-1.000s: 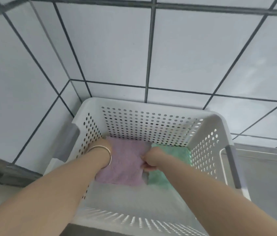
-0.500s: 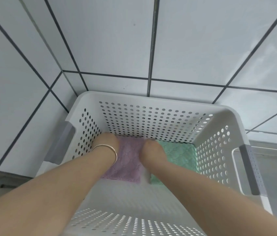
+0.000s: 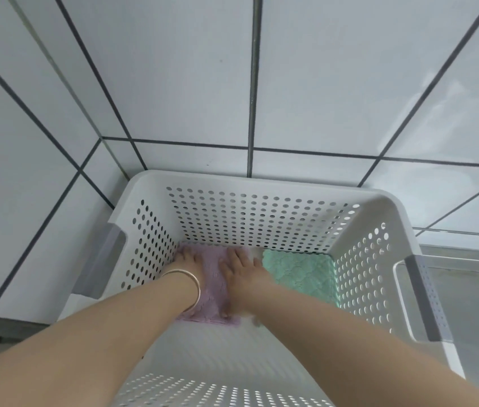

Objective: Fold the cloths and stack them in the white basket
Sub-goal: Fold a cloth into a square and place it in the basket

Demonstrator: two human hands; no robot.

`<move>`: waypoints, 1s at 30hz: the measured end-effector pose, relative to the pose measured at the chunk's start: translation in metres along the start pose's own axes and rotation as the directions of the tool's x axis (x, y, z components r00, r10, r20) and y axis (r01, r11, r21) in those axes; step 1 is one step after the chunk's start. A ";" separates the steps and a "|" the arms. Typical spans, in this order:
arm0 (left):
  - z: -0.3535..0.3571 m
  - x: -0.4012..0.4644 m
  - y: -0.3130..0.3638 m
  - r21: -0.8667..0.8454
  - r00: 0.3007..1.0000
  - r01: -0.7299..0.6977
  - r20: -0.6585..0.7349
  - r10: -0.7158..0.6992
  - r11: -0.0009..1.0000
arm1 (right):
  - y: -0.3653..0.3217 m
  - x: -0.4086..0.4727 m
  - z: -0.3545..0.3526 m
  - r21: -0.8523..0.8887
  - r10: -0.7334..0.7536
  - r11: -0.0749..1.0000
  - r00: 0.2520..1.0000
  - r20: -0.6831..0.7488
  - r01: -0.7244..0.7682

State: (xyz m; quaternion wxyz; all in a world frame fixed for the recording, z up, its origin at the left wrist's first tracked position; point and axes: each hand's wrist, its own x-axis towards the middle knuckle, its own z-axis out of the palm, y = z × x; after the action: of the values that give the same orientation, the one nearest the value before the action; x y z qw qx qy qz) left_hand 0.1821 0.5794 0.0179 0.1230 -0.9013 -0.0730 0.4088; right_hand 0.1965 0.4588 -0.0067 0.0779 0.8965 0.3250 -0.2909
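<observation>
Pressing flat with straightened fingers, the left hand lies on the left part of a folded purple cloth at the bottom of the white basket, its fingertips reaching to the far left corner of the basket floor, just below the middle of the frame. The right hand lies flat on the right part of the same cloth, fingers spread and straight, thumb toward a folded green cloth; neither hand curls round or pinches anything. A thin metal bangle circles the left wrist. Both bare forearms run down from the hands to the lower corners of the frame, crossing over the basket's near wall. The purple cloth sits against the far wall of the basket at its left side, and the green cloth lies just beside it on the right, against the far wall and the right wall, with a narrow strip of basket floor between the two. The basket walls are pierced with rows of round holes, and a grey handle shows on its left side, another grey handle on its right. Behind and to the left of the basket, white tiles with dark joints fill the upper half of the frame.
</observation>
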 end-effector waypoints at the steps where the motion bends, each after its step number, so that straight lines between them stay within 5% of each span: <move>1: -0.008 -0.005 -0.001 0.005 0.999 -0.024 0.025 0.024 1.000 | 0.001 -0.003 -0.008 -0.010 -0.018 1.000 1.000 -0.006 0.018; 3: -0.033 -0.022 0.000 -0.015 0.995 -0.096 -0.016 0.096 0.995 | 0.002 -0.021 -0.038 -0.043 -0.053 0.998 0.999 -0.010 0.052; 6: -0.067 -0.073 0.008 -0.086 0.941 -0.226 -0.278 0.195 0.970 | 0.000 -0.071 -0.094 -0.062 -0.061 0.996 0.998 0.008 0.062; 9: -0.098 -0.140 0.021 -0.118 0.798 -0.339 -0.562 0.218 0.933 | 0.015 -0.150 -0.124 -0.041 0.002 0.999 0.945 -0.327 -0.016; 13: -0.115 -0.230 0.072 -0.131 0.509 -0.612 -0.820 0.261 0.780 | 0.048 -0.257 -0.095 0.159 0.166 0.985 0.601 -0.782 -0.065; 16: -0.101 -0.281 0.139 -0.063 0.391 -0.756 -0.842 0.372 0.651 | 0.066 -0.322 -0.047 0.381 0.364 0.925 0.318 -0.875 -0.011; 18: -0.082 -0.295 0.184 -0.013 0.350 -0.799 -0.823 0.448 0.601 | 0.079 -0.350 -0.006 0.456 0.458 0.888 0.240 -0.856 -0.068; 22: -0.038 -0.302 0.291 -0.014 0.372 -0.840 -0.742 0.558 0.542 | 0.122 -0.404 0.086 0.522 0.553 0.833 0.250 -0.795 -0.182; 30: 0.047 -0.297 0.483 0.057 0.480 -0.800 -0.536 0.695 0.597 | 0.217 -0.489 0.273 0.561 0.670 0.741 0.463 -0.581 -0.369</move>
State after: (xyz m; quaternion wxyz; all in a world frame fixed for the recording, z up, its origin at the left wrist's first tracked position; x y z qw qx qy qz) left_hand -0.0327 0.0551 0.0662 -0.1456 -0.9214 0.3230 0.1597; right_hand -0.0986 -0.0628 0.0393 -0.1419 0.9850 -0.0272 0.0941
